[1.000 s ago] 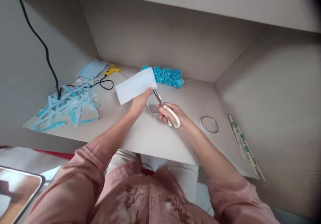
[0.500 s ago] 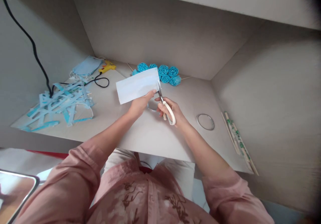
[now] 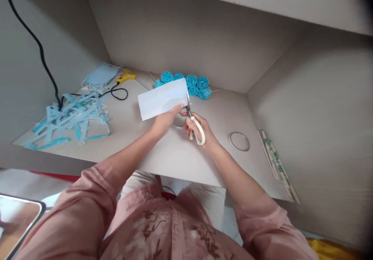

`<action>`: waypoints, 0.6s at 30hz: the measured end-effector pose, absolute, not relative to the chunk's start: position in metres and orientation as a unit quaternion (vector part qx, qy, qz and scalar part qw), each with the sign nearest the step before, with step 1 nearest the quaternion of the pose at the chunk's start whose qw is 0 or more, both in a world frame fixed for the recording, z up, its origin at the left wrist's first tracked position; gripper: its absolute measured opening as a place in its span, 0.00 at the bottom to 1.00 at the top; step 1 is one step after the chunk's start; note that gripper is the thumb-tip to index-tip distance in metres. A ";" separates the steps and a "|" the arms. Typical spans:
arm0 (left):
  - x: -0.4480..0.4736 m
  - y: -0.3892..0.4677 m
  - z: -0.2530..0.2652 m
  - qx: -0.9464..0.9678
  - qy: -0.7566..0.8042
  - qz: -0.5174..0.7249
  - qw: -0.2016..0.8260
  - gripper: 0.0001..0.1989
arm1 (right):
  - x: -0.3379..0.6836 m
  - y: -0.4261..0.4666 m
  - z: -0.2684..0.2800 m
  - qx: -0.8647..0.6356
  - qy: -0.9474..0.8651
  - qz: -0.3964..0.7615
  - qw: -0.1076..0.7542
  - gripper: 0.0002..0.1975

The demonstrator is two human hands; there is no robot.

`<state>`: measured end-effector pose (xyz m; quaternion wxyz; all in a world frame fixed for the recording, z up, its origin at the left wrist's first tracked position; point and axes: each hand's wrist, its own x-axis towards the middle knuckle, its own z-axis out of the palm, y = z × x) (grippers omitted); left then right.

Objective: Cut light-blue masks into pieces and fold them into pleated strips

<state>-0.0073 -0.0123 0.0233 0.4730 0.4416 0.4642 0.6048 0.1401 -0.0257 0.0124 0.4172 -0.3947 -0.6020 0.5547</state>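
My left hand (image 3: pixel 170 118) pinches the lower edge of a pale blue-white rectangular sheet (image 3: pixel 161 100), which looks like face-mask fabric. My right hand (image 3: pixel 201 130) grips white-handled scissors (image 3: pixel 199 131), fingers through the loops. Their blades point up along the sheet's right edge, close to my left thumb. Behind the sheet lies a cluster of blue rolled flowers (image 3: pixel 191 80), partly covered by it. Below my hands a ring-like shape (image 3: pixel 178 126) shows in part on the tabletop.
Blue-white cut strips (image 3: pixel 68 122) lie heaped at the left, near a stack of face masks (image 3: pixel 101 74) and a yellow glue gun (image 3: pixel 126 75) with a black cord. Right are a wire ring (image 3: pixel 239 141) and thin sticks (image 3: pixel 276 163) with green bits. Walls enclose the tabletop (image 3: pixel 175 157).
The sheet and both hands sit slightly further right in view, with the scissor blades still at the sheet's right edge. The view has shifted a little; yellow cloth now shows at lower right.
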 end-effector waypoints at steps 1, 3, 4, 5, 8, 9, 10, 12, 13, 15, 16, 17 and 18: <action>-0.007 -0.012 0.023 0.441 0.461 0.606 0.475 0.15 | 0.140 -0.026 0.012 -0.396 -0.602 0.555 0.417 0.29; -0.007 -0.012 0.023 0.442 0.454 0.611 0.475 0.14 | 0.141 -0.026 0.012 -0.395 -0.601 0.556 0.416 0.28; -0.007 -0.012 0.022 0.444 0.452 0.613 0.472 0.14 | 0.141 -0.026 0.012 -0.396 -0.599 0.558 0.416 0.28; -0.007 -0.011 0.022 0.445 0.451 0.614 0.471 0.14 | 0.141 -0.027 0.012 -0.396 -0.598 0.560 0.415 0.28; -0.008 -0.010 0.020 0.442 0.448 0.612 0.478 0.14 | 0.141 -0.027 0.011 -0.400 -0.591 0.565 0.415 0.28; -0.008 -0.010 0.019 0.440 0.445 0.609 0.488 0.14 | 0.140 -0.027 0.011 -0.401 -0.589 0.565 0.416 0.28; -0.008 -0.010 0.019 0.438 0.441 0.605 0.498 0.14 | 0.140 -0.027 0.011 -0.400 -0.588 0.566 0.418 0.28; -0.008 -0.009 0.018 0.433 0.436 0.599 0.513 0.14 | 0.140 -0.028 0.011 -0.396 -0.587 0.564 0.424 0.28; -0.008 -0.009 0.018 0.430 0.436 0.598 0.516 0.14 | 0.140 -0.028 0.011 -0.394 -0.588 0.563 0.426 0.28; -0.008 -0.009 0.017 0.428 0.431 0.601 0.519 0.14 | 0.139 -0.029 0.011 -0.391 -0.589 0.561 0.431 0.27; -0.008 -0.009 0.017 0.428 0.424 0.605 0.521 0.14 | 0.138 -0.030 0.011 -0.390 -0.589 0.560 0.433 0.27; -0.008 -0.008 0.016 0.428 0.413 0.608 0.525 0.13 | 0.138 -0.030 0.012 -0.390 -0.588 0.559 0.436 0.27; -0.008 -0.008 0.016 0.428 0.401 0.612 0.531 0.13 | 0.138 -0.031 0.012 -0.390 -0.587 0.558 0.438 0.27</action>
